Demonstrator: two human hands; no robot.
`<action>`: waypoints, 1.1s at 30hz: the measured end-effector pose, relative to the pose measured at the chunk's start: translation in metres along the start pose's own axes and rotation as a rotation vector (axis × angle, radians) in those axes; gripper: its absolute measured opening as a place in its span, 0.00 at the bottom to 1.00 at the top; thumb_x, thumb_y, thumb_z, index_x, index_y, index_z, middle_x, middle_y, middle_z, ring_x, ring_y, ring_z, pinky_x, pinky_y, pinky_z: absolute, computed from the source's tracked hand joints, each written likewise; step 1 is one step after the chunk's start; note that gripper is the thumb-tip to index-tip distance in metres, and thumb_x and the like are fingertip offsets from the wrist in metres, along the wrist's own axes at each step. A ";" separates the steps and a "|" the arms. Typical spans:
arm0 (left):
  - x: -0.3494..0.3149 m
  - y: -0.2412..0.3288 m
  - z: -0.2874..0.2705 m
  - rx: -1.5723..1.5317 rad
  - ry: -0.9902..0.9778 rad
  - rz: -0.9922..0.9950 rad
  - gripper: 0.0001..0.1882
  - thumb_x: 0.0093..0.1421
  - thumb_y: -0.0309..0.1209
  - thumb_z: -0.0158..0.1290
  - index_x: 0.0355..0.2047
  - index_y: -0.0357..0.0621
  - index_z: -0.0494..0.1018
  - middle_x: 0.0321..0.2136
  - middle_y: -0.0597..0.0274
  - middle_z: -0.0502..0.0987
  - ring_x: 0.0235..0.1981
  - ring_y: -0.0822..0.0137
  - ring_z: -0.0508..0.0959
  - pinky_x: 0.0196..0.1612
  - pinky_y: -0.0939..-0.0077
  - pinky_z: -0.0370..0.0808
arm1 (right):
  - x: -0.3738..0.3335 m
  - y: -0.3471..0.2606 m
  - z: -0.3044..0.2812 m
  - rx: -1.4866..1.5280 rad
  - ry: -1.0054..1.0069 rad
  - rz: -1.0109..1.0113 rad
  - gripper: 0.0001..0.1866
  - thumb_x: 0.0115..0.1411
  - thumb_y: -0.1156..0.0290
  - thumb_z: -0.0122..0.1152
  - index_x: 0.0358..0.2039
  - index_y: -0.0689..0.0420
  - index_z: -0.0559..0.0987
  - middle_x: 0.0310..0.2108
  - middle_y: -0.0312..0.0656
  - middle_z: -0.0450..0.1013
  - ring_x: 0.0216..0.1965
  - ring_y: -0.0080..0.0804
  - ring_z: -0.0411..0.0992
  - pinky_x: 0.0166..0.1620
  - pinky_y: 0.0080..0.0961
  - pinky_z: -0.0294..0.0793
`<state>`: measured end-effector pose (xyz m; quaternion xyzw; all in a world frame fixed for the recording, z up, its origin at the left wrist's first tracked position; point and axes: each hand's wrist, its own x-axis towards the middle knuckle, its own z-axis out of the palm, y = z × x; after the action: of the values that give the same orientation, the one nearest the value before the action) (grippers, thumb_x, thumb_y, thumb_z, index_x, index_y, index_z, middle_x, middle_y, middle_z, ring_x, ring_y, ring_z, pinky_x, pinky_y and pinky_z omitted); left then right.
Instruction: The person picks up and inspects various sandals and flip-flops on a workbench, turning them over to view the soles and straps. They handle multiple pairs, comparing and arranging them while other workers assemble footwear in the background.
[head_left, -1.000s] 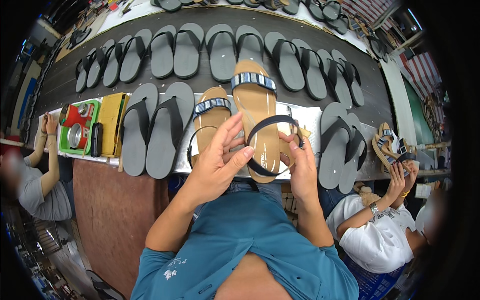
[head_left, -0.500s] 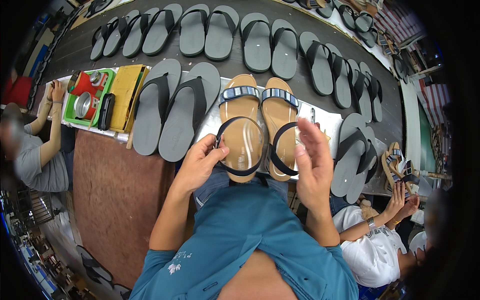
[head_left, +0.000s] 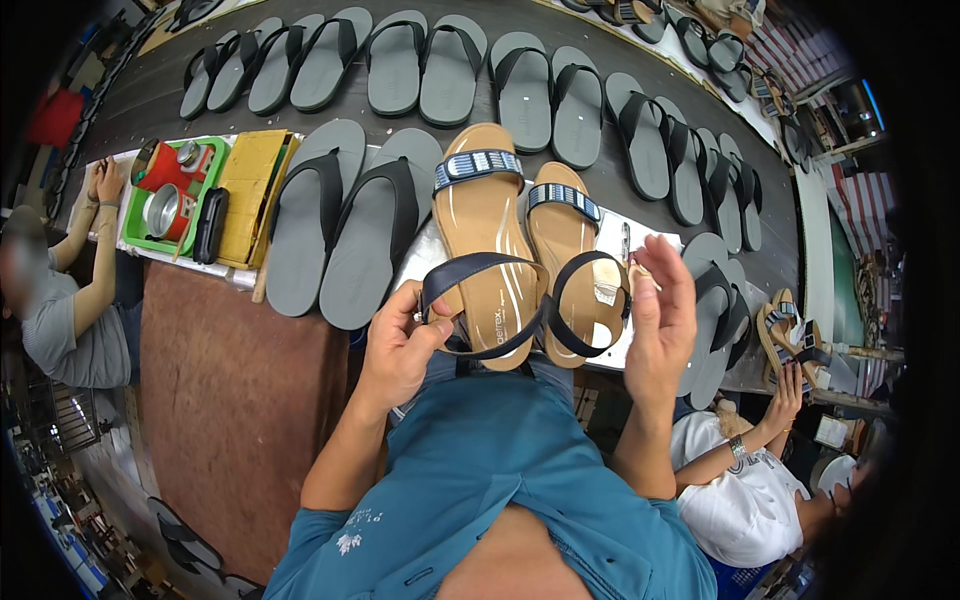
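In front of me is a pair of tan sandals with dark straps and blue-and-white woven toe bands. My left hand (head_left: 400, 350) pinches the dark ankle strap of the left sandal (head_left: 480, 220), which stands higher and larger in view than its mate. The right sandal (head_left: 563, 235) lies beside it, its ankle strap looped open over the heel. My right hand (head_left: 662, 325) is just right of that strap and apart from it, palm turned inward, fingers raised and curved, thumb apart. A small cream-coloured item shows by its fingertips; I cannot tell whether they touch it.
Large grey flip-flops (head_left: 375, 230) lie left of the sandals, with more grey pairs along the far table and at right. A green tray (head_left: 150, 240) with tins sits beside a yellow box (head_left: 252, 190). Other people work at both sides; one handles a wedge sandal (head_left: 785, 335).
The left sandal has risen and shifted forward, its ankle strap still in my left hand. My right hand has moved right, away from the right sandal's strap.
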<state>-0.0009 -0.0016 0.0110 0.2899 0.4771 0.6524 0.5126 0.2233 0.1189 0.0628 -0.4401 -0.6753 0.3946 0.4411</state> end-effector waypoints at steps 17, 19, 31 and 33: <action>0.005 0.063 0.034 0.522 -0.276 0.699 0.13 0.48 0.27 0.59 0.35 0.36 0.76 0.56 0.31 0.69 0.50 0.45 0.77 0.49 0.66 0.76 | -0.020 -0.022 0.008 0.421 -0.487 0.367 0.35 0.60 0.64 0.65 0.63 0.66 0.63 0.54 0.48 0.71 0.52 0.36 0.72 0.54 0.31 0.72; 0.004 0.064 0.054 0.645 -0.317 0.847 0.16 0.46 0.32 0.64 0.35 0.39 0.78 0.55 0.33 0.70 0.51 0.45 0.77 0.50 0.63 0.76 | -0.014 -0.013 0.012 0.545 -0.473 0.399 0.30 0.61 0.59 0.63 0.58 0.66 0.69 0.50 0.46 0.74 0.50 0.35 0.73 0.52 0.30 0.73; 0.005 0.070 0.098 0.252 -0.098 0.442 0.15 0.52 0.23 0.64 0.39 0.31 0.76 0.34 0.54 0.77 0.33 0.69 0.81 0.36 0.79 0.81 | -0.001 -0.003 0.012 0.688 -0.399 0.244 0.38 0.57 0.45 0.65 0.56 0.64 0.70 0.48 0.43 0.74 0.48 0.30 0.73 0.50 0.27 0.74; 0.005 0.072 0.100 0.246 -0.108 0.316 0.14 0.51 0.22 0.64 0.37 0.31 0.76 0.34 0.55 0.77 0.33 0.71 0.80 0.36 0.80 0.80 | -0.002 0.000 0.011 0.717 -0.420 0.267 0.39 0.56 0.46 0.67 0.57 0.63 0.69 0.49 0.43 0.74 0.49 0.31 0.73 0.51 0.28 0.74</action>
<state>0.0564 0.0344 0.1145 0.4561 0.4736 0.6449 0.3895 0.2133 0.1154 0.0587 -0.2528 -0.5078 0.7387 0.3641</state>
